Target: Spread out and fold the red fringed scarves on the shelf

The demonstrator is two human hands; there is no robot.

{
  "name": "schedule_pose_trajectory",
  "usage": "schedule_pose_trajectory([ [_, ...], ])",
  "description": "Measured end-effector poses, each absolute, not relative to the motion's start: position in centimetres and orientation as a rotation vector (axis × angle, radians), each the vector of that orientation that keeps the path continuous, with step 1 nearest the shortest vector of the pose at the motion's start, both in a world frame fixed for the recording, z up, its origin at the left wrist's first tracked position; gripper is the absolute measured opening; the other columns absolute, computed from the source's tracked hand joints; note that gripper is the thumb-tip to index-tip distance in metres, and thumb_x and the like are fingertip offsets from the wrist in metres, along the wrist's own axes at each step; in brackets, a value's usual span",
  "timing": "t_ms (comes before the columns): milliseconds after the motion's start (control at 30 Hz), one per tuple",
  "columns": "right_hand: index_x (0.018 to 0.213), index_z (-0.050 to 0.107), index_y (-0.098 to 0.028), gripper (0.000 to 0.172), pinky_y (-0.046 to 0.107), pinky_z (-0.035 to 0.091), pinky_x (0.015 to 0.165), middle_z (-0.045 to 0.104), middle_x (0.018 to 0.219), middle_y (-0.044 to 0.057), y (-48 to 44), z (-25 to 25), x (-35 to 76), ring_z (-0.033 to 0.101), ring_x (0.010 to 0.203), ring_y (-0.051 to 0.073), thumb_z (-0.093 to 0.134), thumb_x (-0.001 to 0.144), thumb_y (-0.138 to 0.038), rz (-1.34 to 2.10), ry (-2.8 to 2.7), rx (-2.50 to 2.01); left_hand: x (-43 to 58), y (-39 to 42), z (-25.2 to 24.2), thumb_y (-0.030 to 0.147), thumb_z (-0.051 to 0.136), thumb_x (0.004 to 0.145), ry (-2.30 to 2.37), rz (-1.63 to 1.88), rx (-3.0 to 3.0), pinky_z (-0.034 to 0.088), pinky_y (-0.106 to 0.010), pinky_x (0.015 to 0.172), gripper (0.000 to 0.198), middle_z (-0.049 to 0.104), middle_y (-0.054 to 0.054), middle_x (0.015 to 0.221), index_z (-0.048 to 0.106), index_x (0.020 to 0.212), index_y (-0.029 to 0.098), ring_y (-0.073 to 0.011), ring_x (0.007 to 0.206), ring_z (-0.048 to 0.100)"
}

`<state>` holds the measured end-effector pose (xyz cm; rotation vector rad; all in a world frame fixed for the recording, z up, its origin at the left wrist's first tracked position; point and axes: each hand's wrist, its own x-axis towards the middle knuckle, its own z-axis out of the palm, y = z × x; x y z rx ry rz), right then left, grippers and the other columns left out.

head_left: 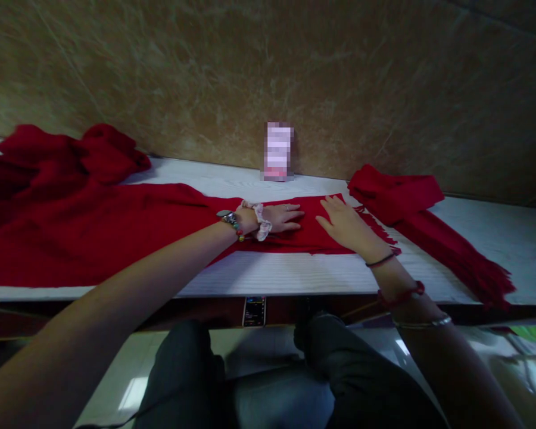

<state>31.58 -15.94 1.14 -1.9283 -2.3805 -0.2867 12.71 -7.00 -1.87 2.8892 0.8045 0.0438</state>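
Closest to you, below both hands, your knees in dark trousers (339,381) show over a pale floor. Just under the counter's front edge, nearer your left hand than your right, a phone (254,311) stands with its screen lit; the writing on it is too small to read.

The white counter (295,274) has a bare strip between its edge and your hands. Your left hand (280,218) lies open and flat, palm down, on the red scarf (116,232), fingers pointing toward your right hand. On that wrist sit a watch (227,217), a beaded band and a pale scrunchie (262,221). Your right hand (345,225) is just beside it, also open and pressed flat on the same scarf, fingers spread and pointing away from you; the two hands do not touch. Thin red and metal bracelets (402,296) ring your right forearm.

The red scarf runs from under both hands far out past your left hand, and its fringed end lies just beyond your right hand.

Further right of your right hand, a second red scarf (411,208) lies folded, its fringed tail trailing toward the counter's edge. Far to the left of your left hand, more red cloth (71,152) is heaped.

Beyond your hands, against the brown marbled wall (384,89), stands a small pink object (278,151); it is blurred, so no label can be read.
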Motion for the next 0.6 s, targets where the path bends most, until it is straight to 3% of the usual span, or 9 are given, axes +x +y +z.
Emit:
schedule_pose_trajectory([
  [167, 0.135, 0.033, -0.01, 0.053, 0.05, 0.026, 0.102, 0.029, 0.143, 0.013, -14.6, -0.7, 29.7, 0.024, 0.131, 0.027, 0.029, 0.09, -0.039, -0.046, -2.405, -1.922, 8.4, -8.2, -0.5, 0.04, 0.029, 0.089, 0.851, -0.085, 2.887, 0.022, -0.029, 0.104, 0.049, 0.033, -0.007, 0.14, 0.038, 0.132, 0.016, -0.0177, 0.129, 0.028],
  [300, 0.135, 0.034, -0.013, 0.05, 0.05, 0.023, 0.103, 0.028, 0.144, 0.011, -14.6, -2.0, 30.3, 0.024, 0.131, 0.025, 0.029, 0.09, -0.036, -0.056, -2.373, -1.948, 4.1, -10.7, -0.3, 0.048, 0.033, 0.087, 1.208, -0.08, 2.899, 0.018, -0.045, 0.105, 0.056, 0.015, -0.007, 0.147, 0.027, 0.137, 0.023, -0.0268, 0.133, 0.016],
  [400, 0.134, 0.034, -0.013, 0.05, 0.051, 0.024, 0.102, 0.028, 0.144, 0.011, -14.6, -2.0, 30.6, 0.025, 0.131, 0.026, 0.028, 0.09, -0.037, -0.03, -2.362, -1.961, 0.6, -12.0, -1.4, 0.052, 0.034, 0.086, 1.487, -0.087, 2.795, 0.02, -0.052, 0.102, 0.064, 0.011, -0.008, 0.147, 0.015, 0.141, 0.025, -0.0301, 0.133, 0.012],
  [600, 0.134, 0.034, -0.015, 0.051, 0.052, 0.023, 0.102, 0.026, 0.144, 0.01, -14.7, -2.0, 31.0, 0.024, 0.131, 0.026, 0.028, 0.09, -0.038, -0.019, -2.346, -1.992, -4.1, -9.5, -3.6, 0.047, 0.032, 0.086, 1.654, 0.04, 2.701, 0.024, -0.036, 0.105, 0.065, 0.016, -0.01, 0.146, 0.017, 0.141, 0.015, -0.0221, 0.133, 0.016],
])
